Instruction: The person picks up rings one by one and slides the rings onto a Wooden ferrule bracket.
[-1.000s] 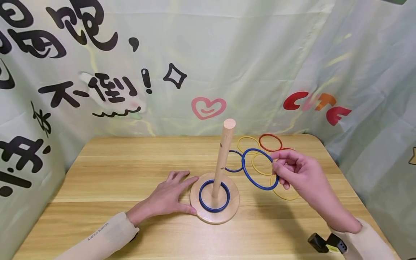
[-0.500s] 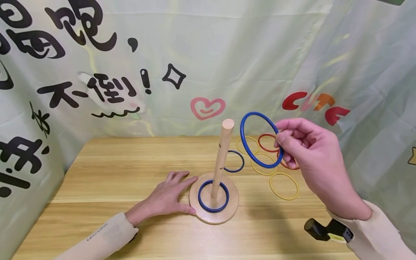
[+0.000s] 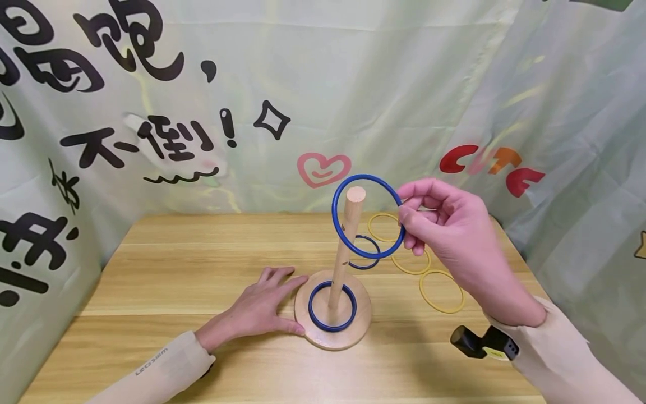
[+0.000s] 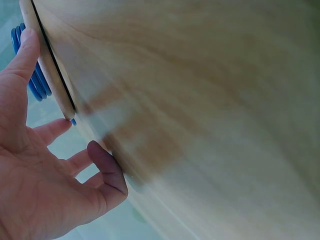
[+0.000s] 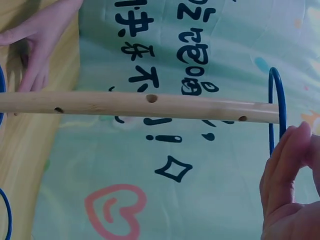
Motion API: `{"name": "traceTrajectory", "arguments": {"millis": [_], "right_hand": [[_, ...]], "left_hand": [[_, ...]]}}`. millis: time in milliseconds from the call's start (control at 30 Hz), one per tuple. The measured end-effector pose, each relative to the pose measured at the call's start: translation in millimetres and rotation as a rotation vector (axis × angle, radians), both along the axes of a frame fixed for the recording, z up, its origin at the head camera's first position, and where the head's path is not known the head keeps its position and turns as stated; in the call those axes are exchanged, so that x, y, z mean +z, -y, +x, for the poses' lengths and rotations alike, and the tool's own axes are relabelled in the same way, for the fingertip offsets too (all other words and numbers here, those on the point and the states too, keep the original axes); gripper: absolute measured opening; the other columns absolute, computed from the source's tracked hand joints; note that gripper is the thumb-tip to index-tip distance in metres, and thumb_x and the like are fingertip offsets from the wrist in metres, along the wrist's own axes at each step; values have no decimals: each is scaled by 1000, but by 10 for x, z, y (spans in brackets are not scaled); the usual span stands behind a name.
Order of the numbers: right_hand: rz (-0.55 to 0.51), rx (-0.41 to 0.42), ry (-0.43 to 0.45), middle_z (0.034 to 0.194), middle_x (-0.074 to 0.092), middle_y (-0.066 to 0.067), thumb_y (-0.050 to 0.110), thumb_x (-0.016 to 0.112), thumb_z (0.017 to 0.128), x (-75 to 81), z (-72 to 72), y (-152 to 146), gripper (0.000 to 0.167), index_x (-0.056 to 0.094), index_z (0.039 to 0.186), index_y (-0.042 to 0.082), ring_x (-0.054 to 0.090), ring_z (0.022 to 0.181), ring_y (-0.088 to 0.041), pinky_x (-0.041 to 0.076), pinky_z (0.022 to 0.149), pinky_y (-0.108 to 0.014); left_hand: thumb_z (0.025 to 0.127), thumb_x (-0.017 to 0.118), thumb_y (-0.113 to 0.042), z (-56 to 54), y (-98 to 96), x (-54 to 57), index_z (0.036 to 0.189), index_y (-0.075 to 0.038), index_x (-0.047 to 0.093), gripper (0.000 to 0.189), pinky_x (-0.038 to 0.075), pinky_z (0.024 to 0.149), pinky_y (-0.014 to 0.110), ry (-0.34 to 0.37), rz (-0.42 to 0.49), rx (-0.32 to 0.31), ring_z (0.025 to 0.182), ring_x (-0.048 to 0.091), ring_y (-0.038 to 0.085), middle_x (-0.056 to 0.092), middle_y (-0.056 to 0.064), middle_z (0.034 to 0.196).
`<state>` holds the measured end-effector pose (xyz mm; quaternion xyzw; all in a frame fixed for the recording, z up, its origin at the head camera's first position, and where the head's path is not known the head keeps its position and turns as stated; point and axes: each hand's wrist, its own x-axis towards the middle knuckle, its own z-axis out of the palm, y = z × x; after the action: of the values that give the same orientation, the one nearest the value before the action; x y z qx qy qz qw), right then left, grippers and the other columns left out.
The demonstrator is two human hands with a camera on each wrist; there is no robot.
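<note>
My right hand (image 3: 449, 219) pinches a blue ring (image 3: 335, 210) between thumb and fingers at the top of a wooden peg (image 3: 341, 264). From the right wrist camera, this tilted ring (image 5: 282, 102) appears level with the peg's end; I cannot tell whether it encircles it. The peg rises from a round wooden base (image 3: 330, 340), where blue rings (image 3: 332, 329) lie around its foot; the left wrist view shows them stacked (image 4: 40, 82). My left hand (image 3: 252, 308) rests at the base's left side with fingers spread, thumb and index finger touching its rim.
Behind and right of the peg, a loose blue ring (image 3: 364, 268) and several yellow rings (image 3: 442, 312) lie on the wooden table (image 3: 166, 264). A printed curtain (image 3: 393, 84) hangs along the table's back edge. A black wrist camera (image 3: 484, 343) sits on my right wrist.
My right hand has lifted the blue ring from beside the peg, then carried it left to the peg's top. The red rings are now hidden behind this hand. My left hand stays put.
</note>
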<state>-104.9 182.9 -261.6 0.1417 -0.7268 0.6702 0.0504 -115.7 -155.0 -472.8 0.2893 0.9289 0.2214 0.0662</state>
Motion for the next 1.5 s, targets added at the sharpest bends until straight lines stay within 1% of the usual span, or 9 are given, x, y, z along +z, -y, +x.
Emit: {"name": "traceTrajectory", "arguments": {"millis": [233,367,600,833,1033,1133,1267,1333,1500], "right_hand": [[130,32,9,88,67,-16,-3,71,100,-220,-81,92,16,68,116,-4,66,58,-24,58,55,-31],[161,63,40,91,66,-17,-7,68,99,-441,-129,158,18,66,117,-7,67,58,-25,58,56,-32],[247,76,113,90,64,-15,-7,66,96,-844,-173,211,19,67,114,-2,67,59,-26,58,55,-33],[310,91,143,87,64,-10,-7,65,92,-1197,-185,263,21,70,112,-1,66,57,-23,59,55,-37],[321,109,173,82,65,-7,-8,66,90,-1481,-177,297,21,70,110,-2,66,55,-22,59,53,-37],[330,123,175,81,63,-6,-8,67,90,-1588,-170,298,21,70,110,-4,66,54,-20,59,52,-38],[334,148,171,79,61,-5,-9,67,88,-1707,-161,289,23,68,110,-7,64,54,-18,57,50,-36],[332,157,174,79,61,-5,-10,67,87,-1758,-157,287,22,68,109,-6,64,54,-17,57,50,-34],[339,164,198,81,60,-4,-9,67,88,-1851,-151,304,19,69,105,0,65,54,-17,57,50,-33]], "left_hand": [[81,83,-77,-11,5,-15,166,-21,50,107,54,91,66,-5,-4,-5,142,41,42,41,20,166],[81,82,-77,-14,5,-16,166,-21,50,107,54,90,66,-7,-6,-3,142,41,41,41,20,167],[81,82,-78,-18,-3,-14,166,-22,50,107,53,91,67,-13,-14,-4,143,40,41,41,19,167],[80,83,-78,-5,3,-18,165,-20,52,107,54,90,66,-33,-3,0,141,42,40,43,19,166],[80,83,-78,7,-8,-7,164,-20,52,107,54,90,65,-34,6,0,141,42,40,43,19,165],[80,83,-78,4,-10,-12,164,-20,52,107,54,90,67,-36,3,1,142,42,41,43,20,165],[79,84,-78,-5,2,-52,164,-20,52,108,55,87,66,-54,9,1,140,43,42,43,21,164],[79,83,-78,-11,8,-73,165,-20,51,109,55,86,66,-63,9,-3,140,43,42,43,21,165],[79,84,-77,-4,9,-48,164,-20,52,108,55,84,66,-60,16,-5,139,43,43,43,21,164]]}}
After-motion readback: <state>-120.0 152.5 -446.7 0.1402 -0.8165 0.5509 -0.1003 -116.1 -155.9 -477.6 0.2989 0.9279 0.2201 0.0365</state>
